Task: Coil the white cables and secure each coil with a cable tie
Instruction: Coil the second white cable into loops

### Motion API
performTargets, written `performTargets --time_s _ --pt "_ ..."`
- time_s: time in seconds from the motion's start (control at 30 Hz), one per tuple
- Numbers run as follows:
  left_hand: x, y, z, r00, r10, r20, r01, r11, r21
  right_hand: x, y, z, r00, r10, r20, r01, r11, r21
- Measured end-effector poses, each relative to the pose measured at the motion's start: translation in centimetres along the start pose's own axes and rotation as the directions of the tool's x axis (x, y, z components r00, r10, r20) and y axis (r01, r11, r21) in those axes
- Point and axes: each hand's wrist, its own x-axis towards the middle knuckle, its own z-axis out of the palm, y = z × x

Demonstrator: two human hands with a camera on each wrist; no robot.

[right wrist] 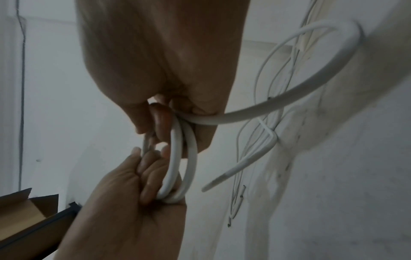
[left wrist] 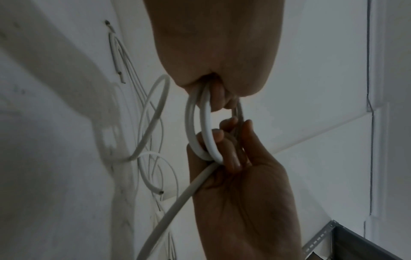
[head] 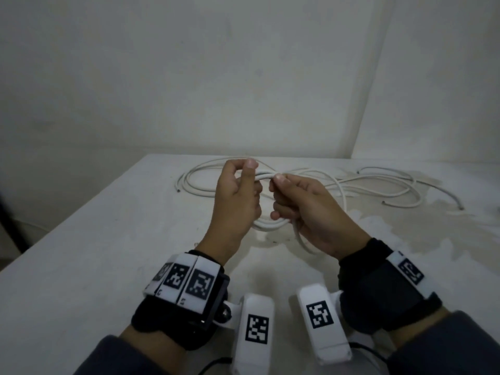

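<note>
Both hands hold one small white coil (head: pixel 266 175) above the table (head: pixel 94 239). The left hand (head: pixel 238 196) has its grip curled round the coil's 9 o'clock side; the right hand (head: pixel 300 209) pinches the 3 o'clock side, fingers (left wrist: pixel 224 133) hooked through the loops. The cable's tail (left wrist: pixel 177 202) trails down from the right hand's grip. Loose white cables (head: pixel 378 185) sprawl on the table at 12 to 2 o'clock.

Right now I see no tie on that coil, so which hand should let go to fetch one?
Probably the left hand: the right hand grips the coil where the loose tail leaves.
</note>
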Motion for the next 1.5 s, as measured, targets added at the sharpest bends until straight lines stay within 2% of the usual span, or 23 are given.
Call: performTargets --time_s 0.13,0.2,0.23,0.27,0.3,0.37,0.4,0.43,0.47,0.5,0.57,0.6,0.67,0.73,0.77,0.8,0.87,1.03,1.17,1.33,1.5 --pt "0.1 0.0 -0.3 0.997 -0.058 0.058 0.059 0.998 -0.001 0.3 -0.5 -1.1 0.983 -0.111 -0.147 0.123 0.990 0.075" --pt "0.1 0.1 -0.3 0.977 -0.188 0.103 0.196 0.977 -0.083 0.4 -1.2 -1.9 0.966 -0.126 -0.225 0.168 0.970 0.179" --pt "-0.1 0.1 -0.2 0.948 -0.286 0.139 0.298 0.951 -0.079 0.4 -1.4 -2.2 0.960 -0.123 -0.251 0.182 0.957 0.227" --pt "-0.3 0.2 0.0 0.899 -0.393 0.192 0.403 0.915 -0.013 0.4 -1.5 -2.3 0.957 -0.121 -0.264 0.193 0.944 0.268" --pt "-0.7 0.1 0.3 0.825 -0.500 0.264 0.494 0.864 0.096 0.3 -1.6 -2.2 0.957 -0.119 -0.264 0.200 0.931 0.304" --pt "-1.3 -0.2 0.8 0.606 -0.680 0.413 0.621 0.729 0.288 0.3 -1.3 -1.4 0.965 -0.112 -0.238 0.195 0.911 0.363" --pt "-1.6 -0.4 1.0 0.505 -0.733 0.456 0.666 0.667 0.334 0.2 -1.2 -1.0 0.969 -0.109 -0.220 0.188 0.907 0.377" --pt "-1.6 -0.7 1.0 0.439 -0.763 0.474 0.703 0.620 0.348 0.2 -1.0 -0.5 0.973 -0.107 -0.204 0.179 0.907 0.382" --pt "-1.7 -0.8 1.1 0.408 -0.783 0.470 0.734 0.588 0.341 0.2 -0.8 -0.1 0.977 -0.104 -0.186 0.170 0.908 0.382" --pt "-1.6 -0.9 1.1 0.399 -0.795 0.457 0.758 0.566 0.322 0.2 -0.8 0.1 0.980 -0.101 -0.170 0.160 0.910 0.383" --pt "-1.5 -1.1 1.2 0.424 -0.804 0.417 0.798 0.549 0.248 0.1 -0.8 0.2 0.983 -0.098 -0.158 0.153 0.910 0.386" --pt "-1.4 -1.1 1.2 0.459 -0.799 0.389 0.810 0.556 0.187 0.1 -0.9 0.0 0.981 -0.102 -0.166 0.160 0.909 0.386" --pt "-1.0 -1.4 1.1 0.586 -0.752 0.304 0.793 0.609 -0.023 0.1 -1.0 -0.3 0.974 -0.112 -0.195 0.182 0.901 0.393" --pt "-0.5 -1.5 0.8 0.735 -0.648 0.200 0.677 0.692 -0.249 0.2 -0.9 -0.4 0.969 -0.105 -0.223 0.190 0.893 0.408" --pt "-0.3 -1.5 0.6 0.794 -0.585 0.164 0.605 0.736 -0.303 0.2 -0.8 -0.2 0.968 -0.095 -0.234 0.187 0.893 0.410" --pt "-0.3 -1.4 0.5 0.839 -0.526 0.138 0.541 0.780 -0.315 0.2 -0.6 0.0 0.966 -0.083 -0.246 0.181 0.894 0.409" --pt "-0.2 -1.2 0.2 0.899 -0.429 0.087 0.435 0.853 -0.288 0.2 -0.4 0.3 0.961 -0.055 -0.270 0.168 0.892 0.419" --pt "0.5 -0.5 -0.1 0.958 -0.264 -0.110 0.203 0.900 -0.385 0.5 -0.1 -0.2 0.943 -0.034 -0.331 0.162 0.915 0.369" --pt "0.4 0.0 -0.3 0.979 -0.131 -0.154 0.081 0.953 -0.293 0.6 0.2 -0.6 0.952 0.008 -0.307 0.116 0.916 0.383" --pt "0.4 -0.2 -0.6 0.986 -0.087 -0.141 0.053 0.972 -0.227 0.4 0.4 -0.3 0.977 0.072 -0.200 -0.009 0.954 0.299" --pt "0.4 -0.4 -1.0 0.991 -0.120 -0.058 0.112 0.985 -0.128 0.0 0.2 0.0 0.988 0.098 -0.116 -0.082 0.987 0.139"
